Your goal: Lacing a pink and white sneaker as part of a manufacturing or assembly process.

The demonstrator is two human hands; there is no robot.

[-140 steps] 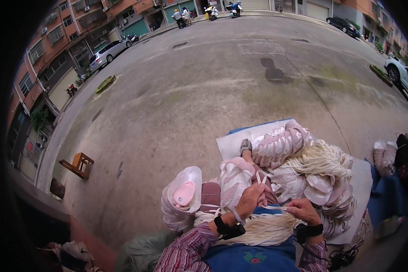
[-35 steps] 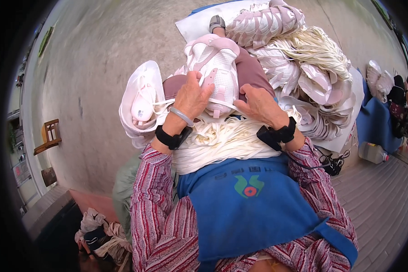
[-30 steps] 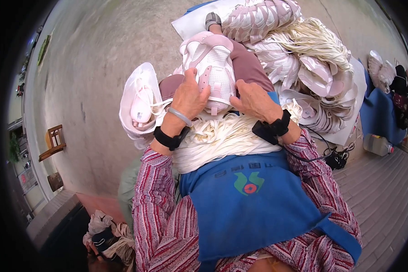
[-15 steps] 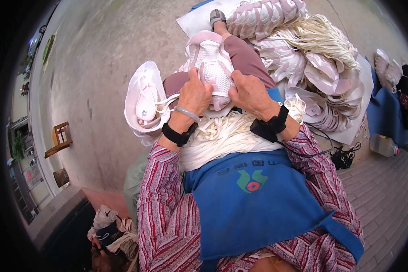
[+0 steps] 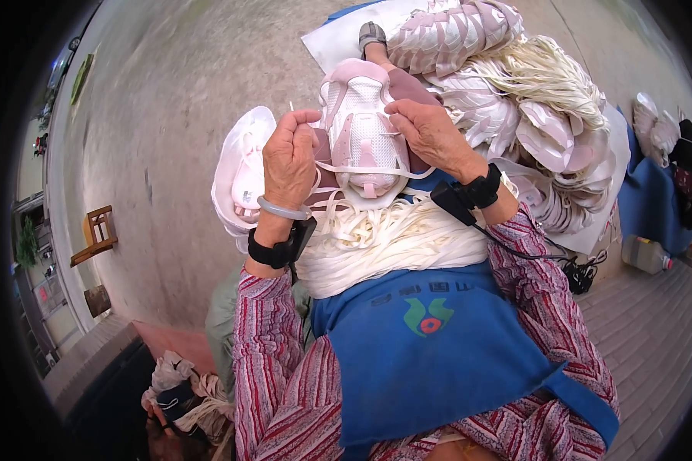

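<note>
On my lap lies a pink and white mesh shoe upper (image 5: 366, 115), its toe part toward my body. A white shoelace (image 5: 373, 170) crosses the upper near that end, and its two sides run out toward my hands. My left hand (image 5: 291, 157) is closed left of the upper, pinching the lace; a short white tip sticks up above the fingers. My right hand (image 5: 434, 138) is closed over the upper's right edge, with the lace running up under it; its fingertips partly hide the grip. A thick bundle of white laces (image 5: 392, 242) lies across my waist.
Left of my lap sits another stack of white and pink uppers (image 5: 242, 173). To the right, piled uppers (image 5: 546, 134) and a hank of cream laces (image 5: 542, 69) rest on a white sheet (image 5: 611, 184). A plastic jug (image 5: 644, 253) and a small wooden stool (image 5: 94, 234) stand farther off.
Both hands have risen off the lower part of the upper and moved apart, the left one outward. The lace now shows stretched across the upper.
</note>
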